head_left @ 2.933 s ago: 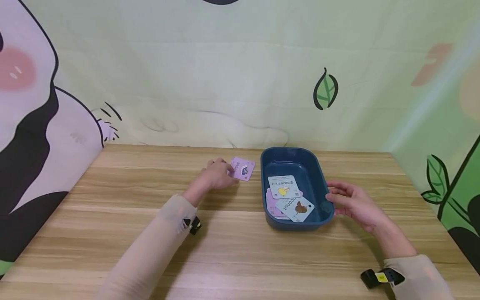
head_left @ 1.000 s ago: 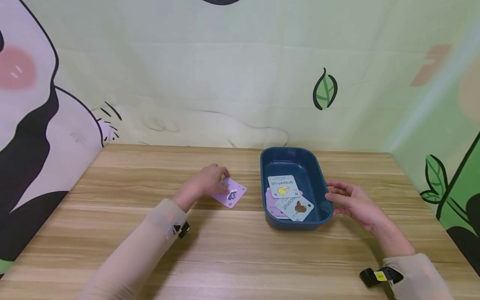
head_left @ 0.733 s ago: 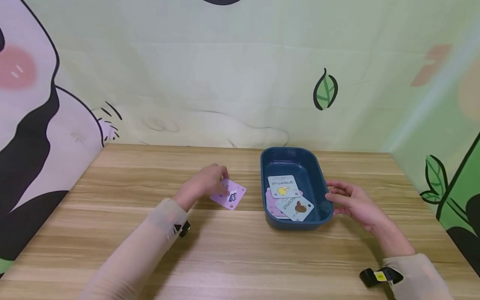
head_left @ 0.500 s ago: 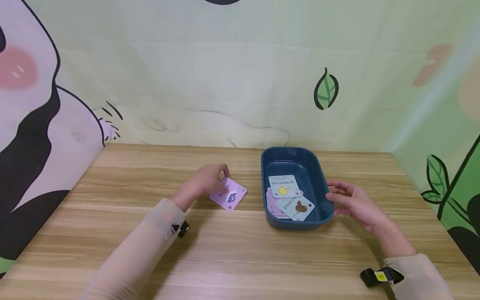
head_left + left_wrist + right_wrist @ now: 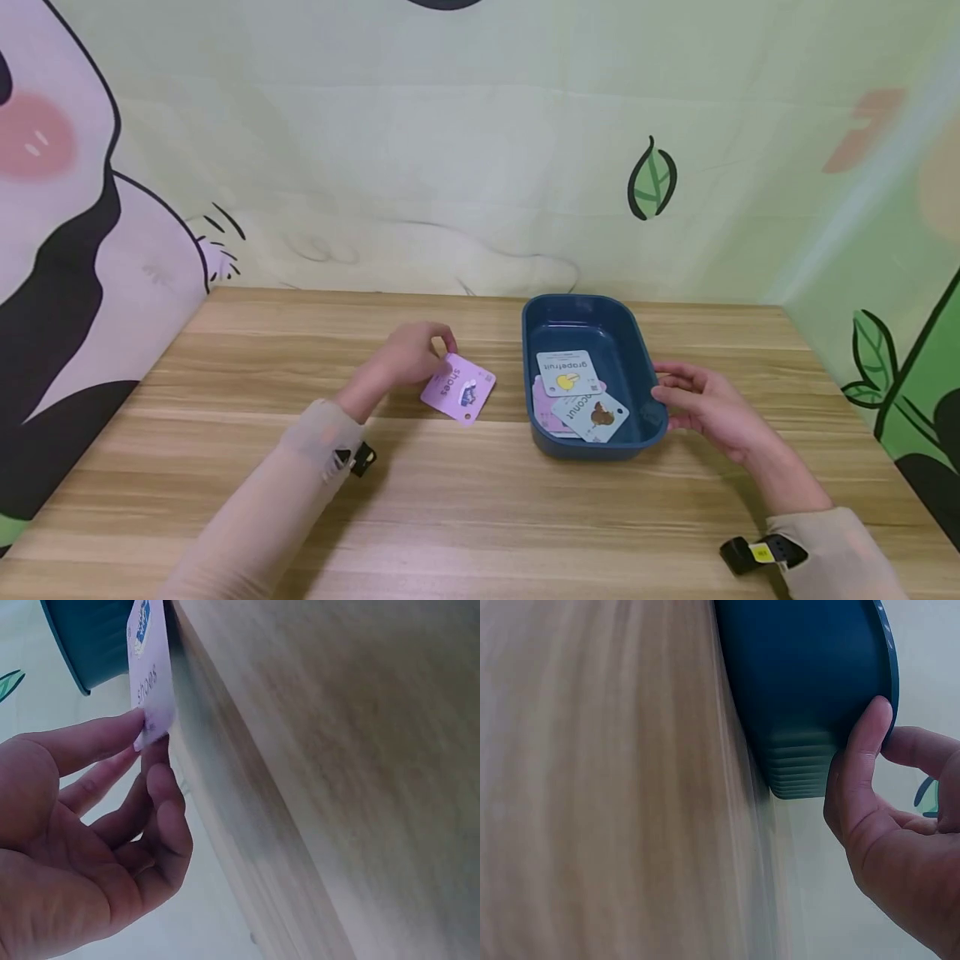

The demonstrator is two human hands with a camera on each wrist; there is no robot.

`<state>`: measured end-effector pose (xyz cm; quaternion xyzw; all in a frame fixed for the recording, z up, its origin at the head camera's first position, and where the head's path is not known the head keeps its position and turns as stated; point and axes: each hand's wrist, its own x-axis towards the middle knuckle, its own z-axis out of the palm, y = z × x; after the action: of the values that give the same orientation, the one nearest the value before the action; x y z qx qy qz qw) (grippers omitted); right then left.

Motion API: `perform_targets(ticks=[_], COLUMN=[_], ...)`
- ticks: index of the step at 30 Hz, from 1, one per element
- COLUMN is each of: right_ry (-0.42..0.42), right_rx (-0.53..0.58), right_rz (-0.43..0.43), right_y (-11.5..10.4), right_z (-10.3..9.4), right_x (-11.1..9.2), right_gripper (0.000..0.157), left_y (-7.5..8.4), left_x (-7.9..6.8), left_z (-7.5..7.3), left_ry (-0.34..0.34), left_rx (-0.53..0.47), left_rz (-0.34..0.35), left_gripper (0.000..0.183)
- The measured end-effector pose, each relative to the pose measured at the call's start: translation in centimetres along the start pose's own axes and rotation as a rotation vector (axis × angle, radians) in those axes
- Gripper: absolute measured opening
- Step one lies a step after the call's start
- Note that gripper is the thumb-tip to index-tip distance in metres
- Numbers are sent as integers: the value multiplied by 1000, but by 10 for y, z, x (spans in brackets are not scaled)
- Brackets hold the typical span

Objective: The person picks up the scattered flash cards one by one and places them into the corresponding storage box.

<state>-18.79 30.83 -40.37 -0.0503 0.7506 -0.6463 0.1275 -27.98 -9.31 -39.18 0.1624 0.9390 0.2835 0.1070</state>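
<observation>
My left hand (image 5: 411, 352) pinches one corner of a purple flashcard (image 5: 468, 393) between thumb and fingers. The word "shoes" and a small blue shoe picture show on its face. In the left wrist view, the card (image 5: 152, 679) is held by its edge, its far end towards the tray. Beside it stands a dark blue plastic tray (image 5: 551, 304) with rounded corners. On the tray's right side, my right hand (image 5: 712, 412) holds the rim, fingers against the outer wall. Inside lie a grapefruit card (image 5: 555, 367), a coconut card (image 5: 585, 421) and a partly covered purple card (image 5: 542, 408).
The wooden table (image 5: 480, 517) lies under both hands and the tray. A printed cloth backdrop (image 5: 360, 150) rises along its back edge. Each wrist wears a black camera; the right one (image 5: 741, 556) is near the table's front right.
Over the last seconds, my left hand has drawn the shoes card left and nearer. Its fingers have shifted towards the card's corner, showing the full word. The right hand and tray have stayed put.
</observation>
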Motion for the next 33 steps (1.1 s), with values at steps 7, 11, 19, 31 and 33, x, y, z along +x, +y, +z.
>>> perform_targets(ticks=[7,11,19,31,33], right_ry=[-2,-2,0,1,1], right_rx=[-10,-5,-14,0,0], right_rz=[4,4,5,1,1], right_y=[-1,0,0,1,1], right_z=[0,-1,-1,-1,-1], right_x=[-1,0,0,0,0], right_gripper=[59,59,59,58,58], left_y=[-2,-3,-4,5,8], left_x=[-4,-4,-4,-1,-1], left_z=[-7,-10,-13,-12,-12], left_ry=[31,63,105,311,324], left_rx=[-98,-155,-278,-576,-630], left_rz=[3,0,-44,-109,-116], left_gripper=[15,14,17,23,25])
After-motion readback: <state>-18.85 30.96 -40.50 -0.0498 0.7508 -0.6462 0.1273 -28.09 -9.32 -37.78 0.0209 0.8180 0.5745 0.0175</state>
